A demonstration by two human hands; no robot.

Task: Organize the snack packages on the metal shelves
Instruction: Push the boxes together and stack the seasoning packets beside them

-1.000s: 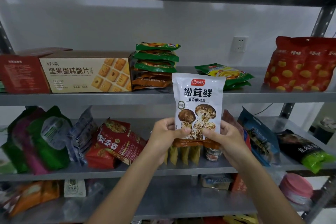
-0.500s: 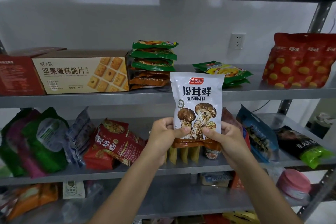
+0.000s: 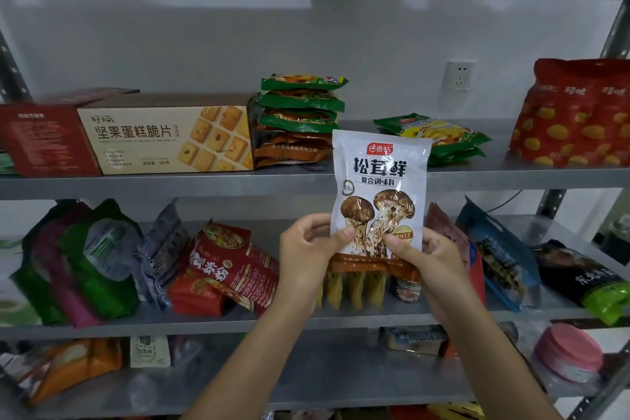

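A white mushroom seasoning pouch (image 3: 380, 181) stands upright in front of the middle shelf (image 3: 238, 319). My left hand (image 3: 306, 251) pinches its lower left edge with thumb on the front. My right hand (image 3: 429, 262) pinches its lower right edge the same way. Behind the pouch, both hands also hold an orange-brown packet (image 3: 368, 264), with a row of yellow sachets (image 3: 354, 290) showing below it.
The upper shelf (image 3: 170, 186) carries a biscuit box (image 3: 167, 138), a stack of green and orange packets (image 3: 300, 119), green-yellow bags (image 3: 439, 135) and red bags (image 3: 576, 112). Red noodle packs (image 3: 228, 266), green and purple bags (image 3: 78, 259) and blue and black bags (image 3: 501, 256) crowd the middle shelf.
The pouch and both hands keep the same hold. The view has shifted slightly, nothing else has moved.
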